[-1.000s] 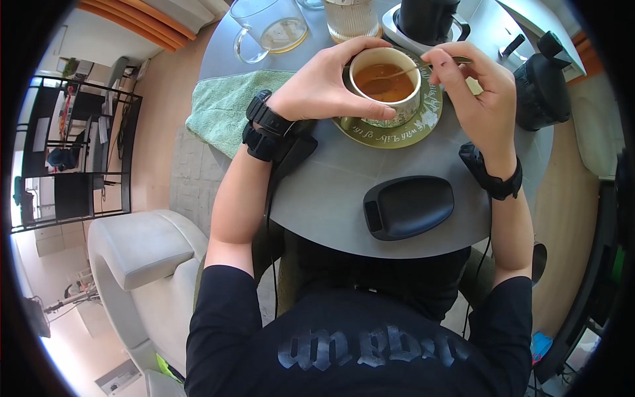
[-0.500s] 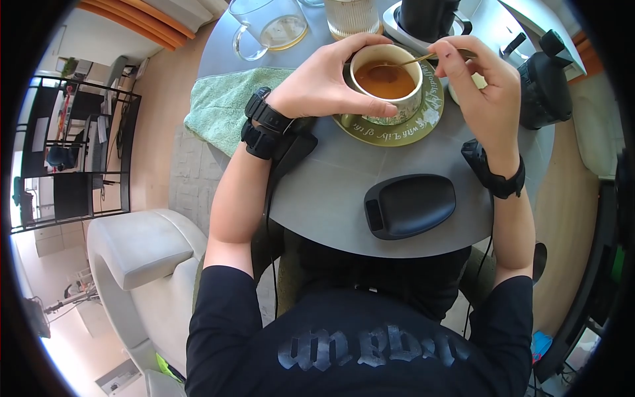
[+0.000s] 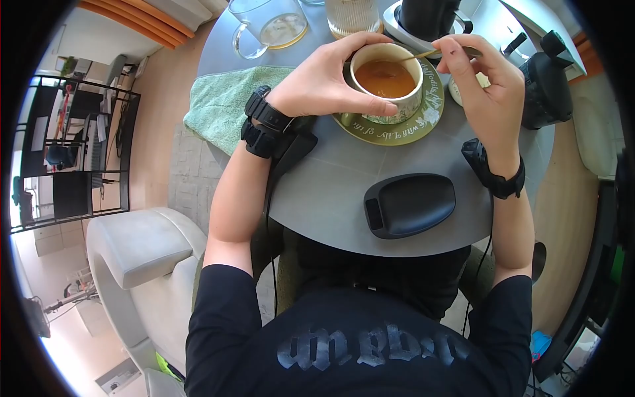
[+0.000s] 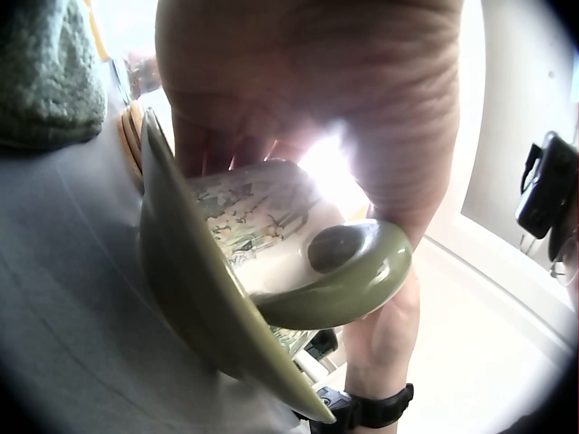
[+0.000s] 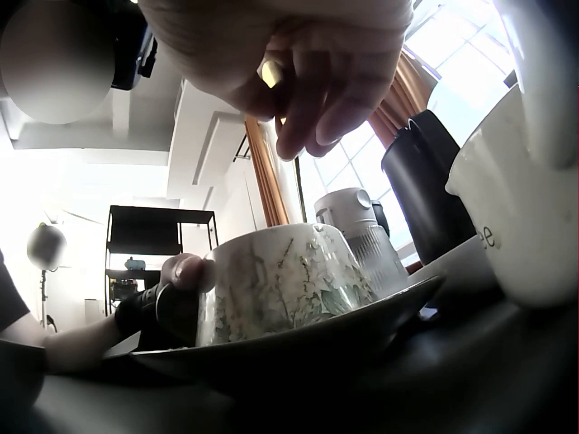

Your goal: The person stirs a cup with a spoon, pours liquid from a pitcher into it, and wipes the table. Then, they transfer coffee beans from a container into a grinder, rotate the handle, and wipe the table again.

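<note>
A floral cup of amber-brown liquid stands on a green saucer with lettering on its rim. My left hand curves round the cup, thumb on the near side and fingers on the far side. In the left wrist view the cup's green handle shows below the palm. My right hand pinches a thin gold-coloured spoon, which slants over the cup's right rim; whether its bowl is in the liquid is hard to tell. In the right wrist view the right hand is above the cup.
A green cloth lies left of the saucer. Behind stand a glass mug, a ribbed glass and a black kettle. A black device lies near the table's front edge; a black grinder-like object is at right.
My right hand has moved a little to the right and the spoon has swung from the middle of the cup toward its right rim. The left hand keeps its hold on the cup.
</note>
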{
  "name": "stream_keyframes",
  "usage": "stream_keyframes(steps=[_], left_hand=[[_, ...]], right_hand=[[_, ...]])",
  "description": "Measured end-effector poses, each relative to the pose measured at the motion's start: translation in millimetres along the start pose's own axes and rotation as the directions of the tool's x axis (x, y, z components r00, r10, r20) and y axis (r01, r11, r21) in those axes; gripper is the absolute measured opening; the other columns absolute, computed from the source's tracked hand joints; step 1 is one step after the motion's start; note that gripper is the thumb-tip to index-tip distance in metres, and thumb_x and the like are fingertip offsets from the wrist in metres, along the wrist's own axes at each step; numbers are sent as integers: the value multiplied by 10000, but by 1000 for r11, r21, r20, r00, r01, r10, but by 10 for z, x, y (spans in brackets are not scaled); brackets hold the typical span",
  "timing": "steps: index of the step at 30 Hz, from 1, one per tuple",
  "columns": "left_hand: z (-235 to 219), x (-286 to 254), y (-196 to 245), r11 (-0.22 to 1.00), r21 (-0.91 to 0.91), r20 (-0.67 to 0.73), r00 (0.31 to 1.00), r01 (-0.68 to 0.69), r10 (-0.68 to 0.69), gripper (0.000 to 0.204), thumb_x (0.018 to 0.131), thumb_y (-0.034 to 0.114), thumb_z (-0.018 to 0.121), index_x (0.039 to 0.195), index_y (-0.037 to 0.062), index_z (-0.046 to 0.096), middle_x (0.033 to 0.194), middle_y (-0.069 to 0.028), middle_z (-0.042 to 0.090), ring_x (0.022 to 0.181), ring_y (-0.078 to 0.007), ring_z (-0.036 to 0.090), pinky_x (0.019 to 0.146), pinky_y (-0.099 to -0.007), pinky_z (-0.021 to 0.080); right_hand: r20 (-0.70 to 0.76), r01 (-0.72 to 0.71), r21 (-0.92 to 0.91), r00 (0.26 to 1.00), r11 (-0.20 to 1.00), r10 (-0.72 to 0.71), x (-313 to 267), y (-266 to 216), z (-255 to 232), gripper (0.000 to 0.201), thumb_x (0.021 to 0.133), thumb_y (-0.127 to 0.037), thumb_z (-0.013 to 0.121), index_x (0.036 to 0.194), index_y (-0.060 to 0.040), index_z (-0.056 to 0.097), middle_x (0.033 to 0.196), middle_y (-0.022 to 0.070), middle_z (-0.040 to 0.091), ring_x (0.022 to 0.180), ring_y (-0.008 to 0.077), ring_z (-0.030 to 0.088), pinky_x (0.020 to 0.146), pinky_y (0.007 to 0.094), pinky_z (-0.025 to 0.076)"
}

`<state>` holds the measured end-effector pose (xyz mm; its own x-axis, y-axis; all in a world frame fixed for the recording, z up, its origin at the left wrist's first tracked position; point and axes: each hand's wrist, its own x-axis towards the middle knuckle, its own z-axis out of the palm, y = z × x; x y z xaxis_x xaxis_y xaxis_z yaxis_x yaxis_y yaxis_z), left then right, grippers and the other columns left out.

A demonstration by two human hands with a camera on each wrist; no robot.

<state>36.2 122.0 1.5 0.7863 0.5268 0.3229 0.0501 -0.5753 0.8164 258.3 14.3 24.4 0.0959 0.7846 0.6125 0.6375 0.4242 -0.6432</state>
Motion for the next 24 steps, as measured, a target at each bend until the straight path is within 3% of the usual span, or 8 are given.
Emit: stream_keyframes(steps=[12, 15, 18, 24], left_hand=[[-12, 12, -24, 1000, 17, 10, 1000, -2, 1, 869, 689, 352, 938, 1357, -33, 537, 1223, -138, 684, 1142, -212, 658, 1014, -336, 517], [-6, -4, -37, 1000, 19, 7, 1000, -7, 7, 869, 691, 352, 937, 1358, -34, 535, 1219, -137, 683, 1144, -214, 657, 1015, -334, 516], [4, -8, -29, 1000, 7, 8, 1000, -3, 2, 874, 689, 355, 939, 1359, -34, 535, 1217, -140, 683, 1145, -216, 657, 1015, -332, 515], [-8, -3, -37, 1000, 10, 11, 1000, 1, -1, 870, 690, 355, 939, 1356, -33, 536, 1218, -138, 682, 1143, -211, 656, 1013, -329, 515]], right_hand=[[40, 87, 30, 995, 996, -88, 19, 48, 13, 164, 1008, -147, 646, 1068, -24, 738, 790, 29, 707, 712, 56, 649, 646, 191, 479], [22, -4, -15, 1000, 1000, 4, 7, 21, -5, 172, 1014, -145, 638, 1068, -13, 734, 780, 22, 697, 727, 58, 654, 669, 201, 501], [5, -50, 118, 999, 992, 50, 3, 42, 25, 183, 1018, -151, 633, 1068, -1, 726, 779, 22, 688, 728, 59, 647, 677, 206, 511], [86, -169, 202, 984, 965, 154, -7, 47, 20, 191, 1025, -164, 631, 1054, 8, 709, 785, 25, 681, 704, 50, 620, 653, 195, 497]])
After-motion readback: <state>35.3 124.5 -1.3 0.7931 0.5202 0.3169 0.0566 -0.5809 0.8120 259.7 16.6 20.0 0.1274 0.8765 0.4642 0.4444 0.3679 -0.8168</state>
